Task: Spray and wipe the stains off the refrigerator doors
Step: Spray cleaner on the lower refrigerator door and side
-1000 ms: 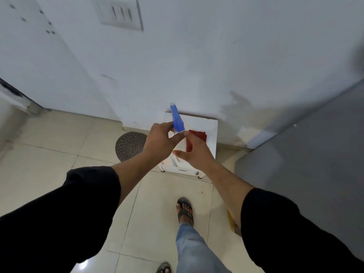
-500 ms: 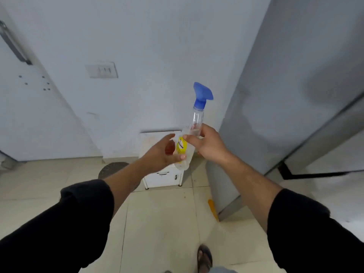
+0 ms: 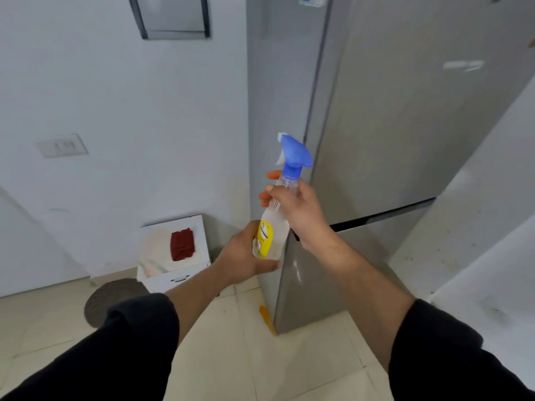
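The right hand is closed round the neck of the spray bottle, fingers curled just below its blue trigger head. The left hand cups the bottle's lower body at the yellow label, fingers wrapped about it. The bottle is held near upright, against the left front edge of the grey refrigerator. A red cloth lies on a white box by the wall.

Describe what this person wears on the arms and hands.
Both arms wear black sleeves, the left sleeve and right sleeve ending near the elbows, forearms bare below. The left hand and right hand are bare: no gloves, watch or rings show.
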